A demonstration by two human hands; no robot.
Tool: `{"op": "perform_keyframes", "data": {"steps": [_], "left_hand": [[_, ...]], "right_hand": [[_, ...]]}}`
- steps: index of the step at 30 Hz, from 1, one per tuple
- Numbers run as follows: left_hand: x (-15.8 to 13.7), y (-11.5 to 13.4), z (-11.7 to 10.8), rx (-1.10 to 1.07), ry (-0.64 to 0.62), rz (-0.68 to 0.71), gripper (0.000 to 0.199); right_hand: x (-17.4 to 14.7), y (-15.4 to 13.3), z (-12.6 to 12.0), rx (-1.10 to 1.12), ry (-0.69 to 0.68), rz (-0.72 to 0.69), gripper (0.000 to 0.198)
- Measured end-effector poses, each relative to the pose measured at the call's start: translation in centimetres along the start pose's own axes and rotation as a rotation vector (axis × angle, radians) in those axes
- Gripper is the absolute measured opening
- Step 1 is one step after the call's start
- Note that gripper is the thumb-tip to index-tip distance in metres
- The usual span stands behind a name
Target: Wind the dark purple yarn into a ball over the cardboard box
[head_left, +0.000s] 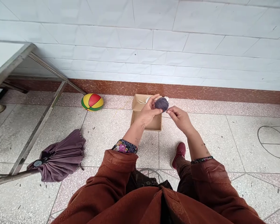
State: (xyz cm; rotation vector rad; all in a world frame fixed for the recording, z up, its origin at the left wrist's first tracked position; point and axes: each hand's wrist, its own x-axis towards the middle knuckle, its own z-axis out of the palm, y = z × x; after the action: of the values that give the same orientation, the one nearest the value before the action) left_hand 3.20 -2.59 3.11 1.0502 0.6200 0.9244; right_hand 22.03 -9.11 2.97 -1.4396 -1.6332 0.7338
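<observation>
A dark purple-grey ball of yarn [161,104] rests in my left hand [150,111], with the fingers and thumb curled around it. Close to its right side, my right hand [179,117] pinches with thumb and forefinger, apparently on the yarn's loose end; the strand itself is too thin to make out clearly. Below and behind my left hand, an open cardboard box [156,125] sits on the floor. Some white yarn or cord [147,99] shows at the box's far side, partly covered by my fingers. Another small white thing [166,99] peeks out behind the ball.
A red, yellow and green ball [92,102] lies by the wall at left. Nearer is a folded purple umbrella [63,155] beside a metal-framed table [28,51]. A round wire rack [274,143] lies on the floor at right. The tiled wall [140,40] stands behind the box.
</observation>
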Motion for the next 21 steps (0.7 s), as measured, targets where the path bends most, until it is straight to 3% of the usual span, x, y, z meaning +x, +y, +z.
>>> {"op": "perform_keyframes", "data": {"steps": [3, 5, 7, 10, 14, 17, 21], "left_hand": [[0.1, -0.2, -0.3, 0.181, 0.096, -0.03, 0.083], [0.1, -0.4, -0.4, 0.315, 0.102, -0.039, 0.087], [-0.1, -0.7, -0.2, 0.419, 0.036, -0.021, 0.094], [-0.6, -0.9, 0.1, 0.498, -0.164, -0.013, 0.102], [-1.2, -0.6, 0.7, 0.341, -0.364, -0.076, 0.102], [-0.9, -0.3, 0.8, 0.117, -0.31, -0.041, 0.094], [-0.2, -0.3, 0.4, 0.123, -0.045, -0.02, 0.083]], "right_hand": [[-0.3, -0.9, 0.2, 0.05, -0.182, -0.087, 0.026], [-0.4, -1.5, 0.0, 0.089, -0.204, -0.111, 0.027], [-0.3, -1.7, -0.6, 0.11, -0.132, -0.112, 0.028], [0.1, -1.3, -1.4, 0.081, 0.022, -0.105, 0.029], [0.5, 0.2, -1.6, 0.051, 0.157, -0.033, 0.028], [0.6, 1.1, -1.0, 0.063, 0.173, 0.064, 0.029], [0.2, 0.7, -0.1, 0.026, 0.032, 0.043, 0.029]]}}
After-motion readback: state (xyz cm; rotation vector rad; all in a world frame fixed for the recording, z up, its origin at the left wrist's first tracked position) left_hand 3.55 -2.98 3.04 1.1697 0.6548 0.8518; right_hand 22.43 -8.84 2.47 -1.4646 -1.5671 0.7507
